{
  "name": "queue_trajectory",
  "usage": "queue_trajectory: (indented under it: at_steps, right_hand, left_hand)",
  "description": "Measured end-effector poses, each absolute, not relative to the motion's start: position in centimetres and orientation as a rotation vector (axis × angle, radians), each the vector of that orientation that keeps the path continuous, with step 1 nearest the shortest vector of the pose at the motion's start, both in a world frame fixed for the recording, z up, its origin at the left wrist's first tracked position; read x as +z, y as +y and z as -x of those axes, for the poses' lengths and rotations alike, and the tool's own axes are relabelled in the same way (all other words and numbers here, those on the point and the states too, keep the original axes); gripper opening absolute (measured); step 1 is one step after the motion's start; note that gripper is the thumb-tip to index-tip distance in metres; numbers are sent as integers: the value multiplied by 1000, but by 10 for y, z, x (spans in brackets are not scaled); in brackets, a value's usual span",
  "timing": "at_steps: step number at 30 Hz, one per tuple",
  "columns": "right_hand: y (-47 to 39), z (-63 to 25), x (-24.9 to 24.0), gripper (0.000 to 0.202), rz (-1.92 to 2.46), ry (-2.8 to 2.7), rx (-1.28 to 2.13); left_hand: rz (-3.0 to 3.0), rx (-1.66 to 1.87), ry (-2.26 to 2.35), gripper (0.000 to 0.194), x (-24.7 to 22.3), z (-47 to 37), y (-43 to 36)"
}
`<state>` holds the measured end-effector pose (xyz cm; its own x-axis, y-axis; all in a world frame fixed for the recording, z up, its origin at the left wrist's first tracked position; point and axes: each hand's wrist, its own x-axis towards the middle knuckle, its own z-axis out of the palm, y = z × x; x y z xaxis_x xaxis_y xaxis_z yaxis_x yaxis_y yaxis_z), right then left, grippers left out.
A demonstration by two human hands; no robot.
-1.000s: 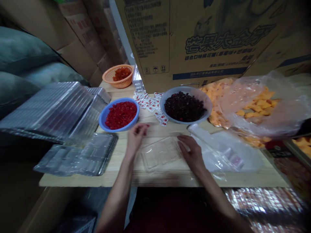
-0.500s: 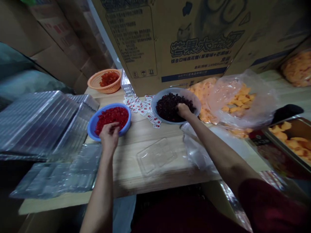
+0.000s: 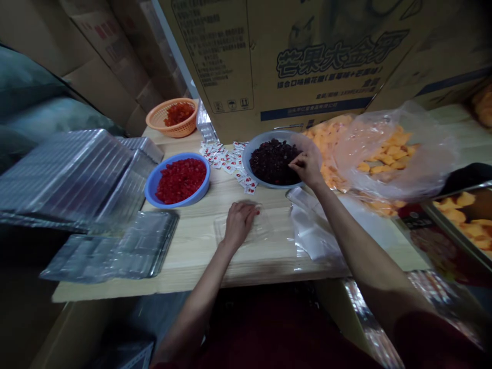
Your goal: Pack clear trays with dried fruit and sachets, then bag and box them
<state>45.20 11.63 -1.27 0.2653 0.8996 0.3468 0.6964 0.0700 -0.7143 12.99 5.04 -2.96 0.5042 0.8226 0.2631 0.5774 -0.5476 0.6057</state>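
Now the left hand (image 3: 237, 224) is over the tray (image 3: 264, 224), fingers pinched on a red bit (image 3: 257, 211)! Beyond the tray, right hand (image 3: 309, 169) at the dark fruit (image 3: 273, 161), fingertips together, any catch impossible to tell; blue bowl (image 3: 202, 192) left of the tray, plastic bag (image 3: 307, 225) right.

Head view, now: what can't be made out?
All in the head view:
- Clear tray, middle: covered by the left hand.
- Anything between the right hand's fingertips: hidden by its fingers.
- Small packets, fine print: too small.
- Pan, right end: cut off by the edge.
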Motion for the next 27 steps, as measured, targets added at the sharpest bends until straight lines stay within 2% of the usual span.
queue_trajectory:
  at_steps: [5, 10, 16, 21, 22, 24, 25, 27]
  right_hand:
    - [95, -418, 6, 8, 1550, -1366, 427]
    - [52, -325, -4, 9, 1375, -1818, 591]
    - [36, -277, -46, 22, 1445, -2070, 478]
    - [28, -286, -46, 21, 1373, -2032, 356]
    - [25, -288, -41, 20, 1348, -1994, 353]
    - [16, -292, -27, 20, 1318, -1907, 345]
    - [11, -295, -18, 20, 1316, -1864, 338]
    - [3, -308, 1, 21, 1331, -1786, 315]
  left_hand:
    - [-2176, 839, 1273, 21, -30, -105, 54]
    - [-1971, 968, 1357, 21, -35, -88, 53]
    - [-1927, 1020, 1405, 19, -17, -71, 52]
    - [-1991, 1293, 1681, 19, 13, -23, 113]
    - [-1997, 1249, 1805, 19, 18, -11, 134]
    - [-2016, 813, 2002, 19, 23, 11, 176]
    - [-1993, 561, 2026, 19, 23, 18, 195]
    - [-1962, 319, 1986, 19, 19, 23, 225]
